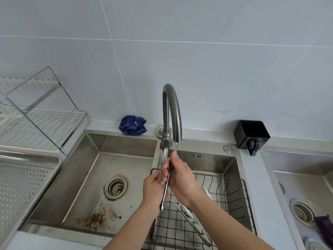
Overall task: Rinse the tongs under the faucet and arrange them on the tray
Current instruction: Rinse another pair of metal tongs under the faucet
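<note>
A pair of metal tongs (166,188) stands nearly upright over the divider between the two sink basins, serrated tips up beside the faucet (171,109). Water runs from the spout onto my right hand (180,179), whose fingers wrap the upper part of the tongs. My left hand (153,188) grips their lower handle. A perforated steel tray (27,177) lies at the left edge. Another pair of tongs (193,224) lies in the black wire basket (232,201) below my right forearm.
The left basin (86,177) has a drain strainer and rust stains. A wire dish rack (41,121) stands back left, a blue cloth (132,125) behind the faucet, a black holder (252,135) back right. Another sink (306,192) lies far right.
</note>
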A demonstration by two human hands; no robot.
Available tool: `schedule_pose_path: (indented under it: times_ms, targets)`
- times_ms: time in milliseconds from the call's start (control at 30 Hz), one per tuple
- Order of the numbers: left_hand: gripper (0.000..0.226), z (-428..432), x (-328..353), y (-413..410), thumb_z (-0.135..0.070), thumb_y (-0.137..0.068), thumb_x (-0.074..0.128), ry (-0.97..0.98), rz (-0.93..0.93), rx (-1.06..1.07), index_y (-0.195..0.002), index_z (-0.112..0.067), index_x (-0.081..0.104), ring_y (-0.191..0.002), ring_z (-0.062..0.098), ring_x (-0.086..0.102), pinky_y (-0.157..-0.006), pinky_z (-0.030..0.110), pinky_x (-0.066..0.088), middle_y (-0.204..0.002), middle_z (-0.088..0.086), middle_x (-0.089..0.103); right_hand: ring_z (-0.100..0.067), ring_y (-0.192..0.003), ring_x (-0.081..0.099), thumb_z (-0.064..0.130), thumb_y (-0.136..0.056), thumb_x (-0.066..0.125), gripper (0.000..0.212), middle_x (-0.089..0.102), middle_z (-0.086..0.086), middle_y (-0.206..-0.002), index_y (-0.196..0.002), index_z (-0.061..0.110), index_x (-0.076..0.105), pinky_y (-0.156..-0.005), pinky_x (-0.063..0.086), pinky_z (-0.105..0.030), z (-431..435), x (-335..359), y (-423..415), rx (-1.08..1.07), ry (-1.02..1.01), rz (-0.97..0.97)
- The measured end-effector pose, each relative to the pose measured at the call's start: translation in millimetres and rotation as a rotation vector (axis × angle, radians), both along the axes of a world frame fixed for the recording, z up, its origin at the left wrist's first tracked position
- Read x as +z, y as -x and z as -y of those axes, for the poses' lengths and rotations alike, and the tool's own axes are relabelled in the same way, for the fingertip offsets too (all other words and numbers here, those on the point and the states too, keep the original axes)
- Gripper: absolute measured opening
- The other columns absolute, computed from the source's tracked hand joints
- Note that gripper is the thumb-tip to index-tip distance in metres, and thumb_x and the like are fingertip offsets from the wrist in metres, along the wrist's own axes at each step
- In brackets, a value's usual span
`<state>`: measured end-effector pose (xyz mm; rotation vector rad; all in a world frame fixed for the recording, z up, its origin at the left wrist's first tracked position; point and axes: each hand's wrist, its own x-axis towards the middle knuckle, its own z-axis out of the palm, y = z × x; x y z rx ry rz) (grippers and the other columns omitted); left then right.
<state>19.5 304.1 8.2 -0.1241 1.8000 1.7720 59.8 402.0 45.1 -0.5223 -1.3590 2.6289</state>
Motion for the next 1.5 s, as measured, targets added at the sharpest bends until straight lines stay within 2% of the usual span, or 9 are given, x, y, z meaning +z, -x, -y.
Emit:
schedule_pose_path:
  times_ms: [167, 500, 733, 900, 1033, 1133, 1267, 1400, 1500]
  targets:
    - [0.032, -1.4, 10.4, 5.3, -0.026, -0.082, 0.076, -0.174, 0.168, 0.038, -0.098, 0.002, 0.074, -0.086, 0.028, 0.068, -0.082, 0.040, 0.053, -0.094, 0.021, 0.072, -0.026, -0.071, 0.061, 0.021, -0.105, 0.053, 0.022, 0.066, -0.012, -0.081, -0.111, 0.003, 0.065, -0.075, 0.053, -0.039, -14.4, 6.1, 1.2, 0.019, -0.142, 0.013]
    - [0.024, -21.3, 19.4, 27.9, -0.024, -0.094, 0.066, -0.271, 0.177, -0.029, -0.107, -0.007, 0.077, -0.087, 0.032, 0.066, -0.078, 0.046, 0.057, -0.097, 0.019, 0.069, -0.028, -0.076, 0.071, 0.016, -0.105, 0.059, 0.016, 0.076, -0.016, -0.083, -0.102, 0.003, 0.068, -0.075, 0.060, -0.040, -31.0, -2.0, -9.5, -0.158, -0.463, 0.176]
    - [0.024, -24.6, 23.0, 26.6, -0.017, -0.101, 0.057, -0.264, 0.232, -0.004, -0.101, -0.005, 0.078, -0.074, 0.024, 0.077, -0.054, 0.032, 0.059, -0.090, 0.016, 0.078, -0.017, -0.069, 0.060, 0.023, -0.096, 0.072, 0.012, 0.062, -0.002, -0.072, -0.086, 0.019, 0.065, -0.071, 0.058, -0.048, -25.0, -8.6, -17.1, -0.091, -0.766, 0.201]
    - [0.023, -29.0, 21.6, 32.0, -0.014, -0.099, 0.057, -0.221, 0.276, 0.024, -0.094, -0.008, 0.079, -0.070, 0.022, 0.071, -0.066, 0.033, 0.058, -0.080, 0.012, 0.072, -0.012, -0.072, 0.055, 0.037, -0.101, 0.059, 0.023, 0.058, 0.009, -0.081, -0.087, 0.020, 0.061, -0.064, 0.045, -0.029, -8.4, -16.1, -21.2, 0.035, -1.304, 0.203]
    - [0.040, -29.0, 23.8, 31.0, -0.036, -0.105, 0.045, -0.330, 0.377, -0.030, -0.124, -0.007, 0.065, -0.086, 0.026, 0.074, -0.090, 0.042, 0.056, -0.096, 0.019, 0.075, -0.007, -0.067, 0.048, 0.028, -0.105, 0.055, 0.032, 0.050, 0.012, -0.076, -0.074, 0.029, 0.045, -0.060, 0.040, -0.030, -6.8, -26.2, -22.2, 0.019, -1.218, 0.267]
    - [0.063, -27.2, 20.8, 21.2, -0.069, -0.095, 0.043, -0.342, 0.317, -0.110, -0.112, -0.018, 0.076, -0.108, 0.029, 0.072, -0.103, 0.047, 0.050, -0.119, 0.019, 0.073, -0.015, -0.077, 0.055, 0.025, -0.103, 0.054, 0.020, 0.052, 0.011, -0.092, -0.084, 0.021, 0.053, -0.065, 0.048, -0.040, -11.0, -27.2, -20.7, 0.006, -1.339, 0.238]
    - [0.046, -25.1, 20.2, 16.8, -0.045, -0.088, 0.068, -0.296, 0.203, -0.074, -0.115, -0.008, 0.070, -0.092, 0.026, 0.073, -0.081, 0.038, 0.057, -0.099, 0.016, 0.075, -0.010, -0.087, 0.059, 0.018, -0.090, 0.061, 0.016, 0.056, 0.008, -0.102, -0.104, 0.023, 0.066, -0.073, 0.052, -0.030, -7.6, -28.2, -26.8, -0.040, -1.219, 0.092]
    - [0.033, -24.1, 23.1, 26.0, -0.023, -0.100, 0.058, -0.291, 0.261, -0.046, -0.112, 0.004, 0.072, -0.098, 0.031, 0.069, -0.095, 0.046, 0.052, -0.110, 0.021, 0.073, -0.004, -0.092, 0.060, 0.023, -0.097, 0.065, 0.014, 0.058, 0.009, -0.104, -0.106, 0.031, 0.057, -0.074, 0.048, -0.017, -5.1, -32.7, -32.2, -0.194, -1.032, 0.200]
    - [0.025, -26.6, 25.3, 27.2, -0.017, -0.102, 0.053, -0.270, 0.266, -0.059, -0.102, -0.002, 0.073, -0.110, 0.025, 0.070, -0.091, 0.042, 0.052, -0.113, 0.016, 0.076, -0.006, -0.060, 0.062, 0.028, -0.106, 0.051, 0.007, 0.067, 0.005, -0.082, -0.100, 0.029, 0.053, -0.057, 0.050, -0.030, 16.1, -43.0, -34.8, 0.005, -0.917, 0.322]
